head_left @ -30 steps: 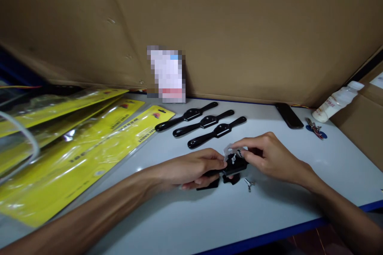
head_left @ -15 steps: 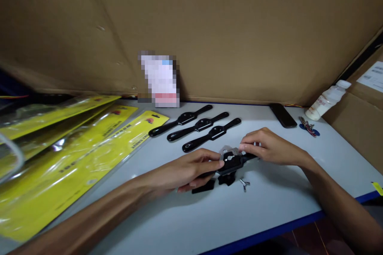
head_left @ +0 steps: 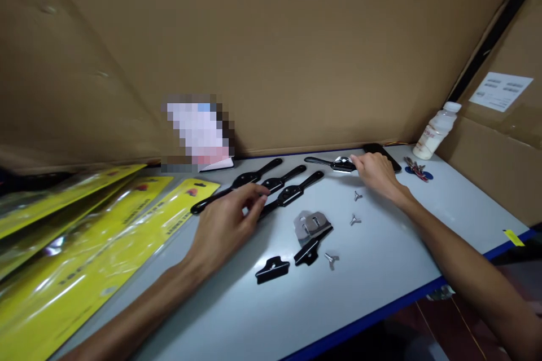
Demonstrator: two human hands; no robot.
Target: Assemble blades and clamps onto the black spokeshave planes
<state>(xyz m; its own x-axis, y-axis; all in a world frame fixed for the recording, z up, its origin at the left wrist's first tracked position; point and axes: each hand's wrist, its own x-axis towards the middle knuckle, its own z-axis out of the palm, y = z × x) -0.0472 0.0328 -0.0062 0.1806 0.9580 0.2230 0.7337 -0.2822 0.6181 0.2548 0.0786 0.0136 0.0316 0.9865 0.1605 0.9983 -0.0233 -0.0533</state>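
At the back right my right hand (head_left: 376, 172) is closed on one end of a black spokeshave (head_left: 342, 164) that has a shiny metal piece at its middle. My left hand (head_left: 231, 211) is over a row of black spokeshave bodies. Its thumb and fingers curl together at the middle body (head_left: 273, 184), covering its near handle. The far body (head_left: 248, 179) and the near body (head_left: 291, 195) lie either side. Closer to me are overlapping metal blades (head_left: 313, 225), two black cap plates (head_left: 273, 269) and three thumbscrews (head_left: 332, 260).
Yellow blister packs (head_left: 105, 259) are spread on the left of the table (head_left: 381, 293). A phone (head_left: 383, 155), keys (head_left: 417, 170) and a milky bottle (head_left: 436, 132) stand or lie at the back right. Cardboard walls (head_left: 296, 56) rise behind and to the right.
The spokeshave both hands held is now at the back right in my right hand. My left hand has moved back left to the row. Blades, plates and thumbscrews are uncovered.
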